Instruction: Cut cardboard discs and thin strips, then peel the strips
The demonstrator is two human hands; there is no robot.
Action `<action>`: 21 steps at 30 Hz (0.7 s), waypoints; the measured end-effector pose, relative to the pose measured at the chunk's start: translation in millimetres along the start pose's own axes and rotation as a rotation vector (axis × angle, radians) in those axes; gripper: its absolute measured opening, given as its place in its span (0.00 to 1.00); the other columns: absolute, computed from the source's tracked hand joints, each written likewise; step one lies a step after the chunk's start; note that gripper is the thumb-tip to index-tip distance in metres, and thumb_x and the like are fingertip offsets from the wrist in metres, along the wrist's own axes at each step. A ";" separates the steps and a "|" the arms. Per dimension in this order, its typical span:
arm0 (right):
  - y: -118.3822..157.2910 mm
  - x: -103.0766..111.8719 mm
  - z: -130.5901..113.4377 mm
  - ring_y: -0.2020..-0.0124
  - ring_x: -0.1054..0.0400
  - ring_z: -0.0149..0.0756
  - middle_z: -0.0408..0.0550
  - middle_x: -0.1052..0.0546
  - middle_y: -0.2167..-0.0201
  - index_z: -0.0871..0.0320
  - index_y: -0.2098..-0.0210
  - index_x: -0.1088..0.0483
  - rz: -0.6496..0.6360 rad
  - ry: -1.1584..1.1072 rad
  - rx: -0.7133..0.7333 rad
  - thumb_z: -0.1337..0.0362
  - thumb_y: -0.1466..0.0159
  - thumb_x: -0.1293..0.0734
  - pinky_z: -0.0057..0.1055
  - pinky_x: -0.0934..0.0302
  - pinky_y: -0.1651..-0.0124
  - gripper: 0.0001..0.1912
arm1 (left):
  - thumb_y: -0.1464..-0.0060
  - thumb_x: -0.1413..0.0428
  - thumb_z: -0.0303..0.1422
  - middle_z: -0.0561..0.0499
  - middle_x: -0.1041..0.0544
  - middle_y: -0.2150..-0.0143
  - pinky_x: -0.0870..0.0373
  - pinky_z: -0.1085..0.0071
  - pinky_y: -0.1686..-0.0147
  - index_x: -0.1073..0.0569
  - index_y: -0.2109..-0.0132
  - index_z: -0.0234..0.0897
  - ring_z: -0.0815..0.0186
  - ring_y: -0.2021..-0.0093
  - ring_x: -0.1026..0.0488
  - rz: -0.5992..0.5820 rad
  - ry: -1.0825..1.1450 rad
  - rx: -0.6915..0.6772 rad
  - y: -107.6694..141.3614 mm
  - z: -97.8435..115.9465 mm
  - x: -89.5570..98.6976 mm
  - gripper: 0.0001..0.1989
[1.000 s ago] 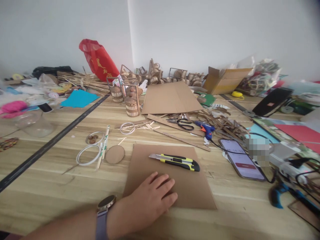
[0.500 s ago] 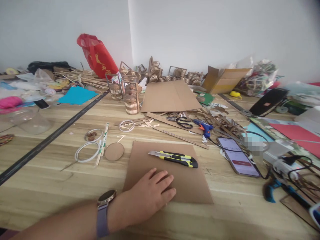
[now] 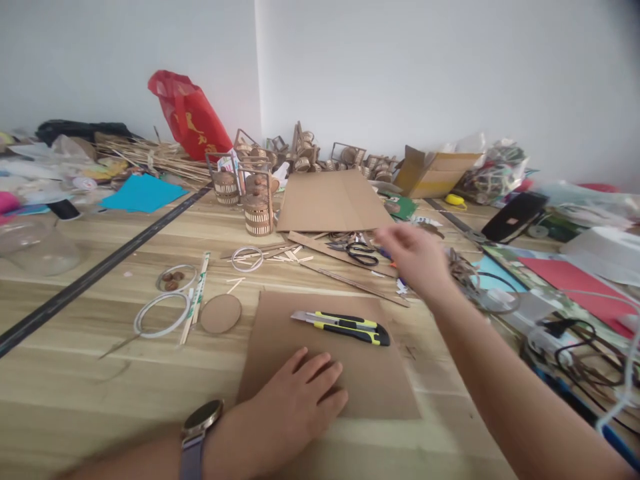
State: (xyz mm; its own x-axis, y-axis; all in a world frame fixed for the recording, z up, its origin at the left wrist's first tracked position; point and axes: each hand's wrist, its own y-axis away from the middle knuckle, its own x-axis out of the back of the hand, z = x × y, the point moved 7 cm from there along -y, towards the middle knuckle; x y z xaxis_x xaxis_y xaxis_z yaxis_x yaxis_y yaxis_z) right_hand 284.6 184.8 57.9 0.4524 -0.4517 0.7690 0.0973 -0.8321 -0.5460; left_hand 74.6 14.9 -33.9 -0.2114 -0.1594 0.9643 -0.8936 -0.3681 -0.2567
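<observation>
My left hand (image 3: 293,407), with a watch (image 3: 203,417) on its wrist, lies flat with fingers spread on a square of brown cardboard (image 3: 280,333). A yellow and black utility knife (image 3: 345,327) rests on that cardboard beyond my fingertips, its blade extended to the left. My right hand (image 3: 413,257) is stretched forward above the glue gun, hiding most of it; only bits of blue and an orange tip show. Its fingers are blurred and point left, so their grip is unclear. Black-handled scissors (image 3: 361,253) lie just left of it.
A larger cardboard sheet (image 3: 330,200) lies farther back, near small woven baskets (image 3: 257,213). To the left are a cardboard disc (image 3: 221,313), white rings (image 3: 163,313) and thin sticks (image 3: 197,300). Cables (image 3: 575,333) and a black speaker (image 3: 515,217) are at right.
My right arm has come in from the right and reaches over the glue gun, covering the phone as well. My left hand stays on the cardboard; the view has shifted slightly.
</observation>
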 end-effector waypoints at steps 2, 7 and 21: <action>-3.9 -29.0 9.2 0.55 0.27 0.39 0.51 0.25 0.49 0.58 0.47 0.30 -0.179 0.077 -0.032 0.58 0.30 0.34 0.41 0.29 0.54 0.15 | 0.29 0.56 0.32 0.49 0.27 0.40 0.41 0.57 0.43 0.29 0.46 0.40 0.57 0.41 0.34 0.023 0.004 -0.003 -1.0 -0.7 2.5 0.13; -5.3 -91.4 17.0 0.55 0.27 0.39 0.51 0.25 0.50 0.58 0.48 0.30 -0.481 0.267 -0.009 0.59 0.31 0.34 0.42 0.29 0.53 0.15 | 0.30 0.54 0.35 0.50 0.26 0.42 0.41 0.60 0.43 0.28 0.47 0.42 0.59 0.42 0.34 0.087 -0.012 -0.021 -0.2 -2.7 -2.1 0.13; -36.3 -131.7 12.7 0.52 0.28 0.42 0.55 0.26 0.48 0.62 0.46 0.31 -0.612 0.631 0.216 0.59 0.32 0.32 0.44 0.30 0.51 0.18 | 0.31 0.51 0.36 0.52 0.24 0.44 0.40 0.60 0.42 0.26 0.51 0.45 0.60 0.45 0.32 0.220 -0.156 -0.049 1.4 -1.0 -15.4 0.09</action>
State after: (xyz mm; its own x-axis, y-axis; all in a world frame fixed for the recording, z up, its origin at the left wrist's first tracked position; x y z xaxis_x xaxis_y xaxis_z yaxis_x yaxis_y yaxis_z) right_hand 232.8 278.6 -27.8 -0.2970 -0.0954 0.9501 0.3541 -0.9351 0.0168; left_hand 76.2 17.7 -49.0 -0.3421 -0.3715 0.8631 -0.8520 -0.2647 -0.4517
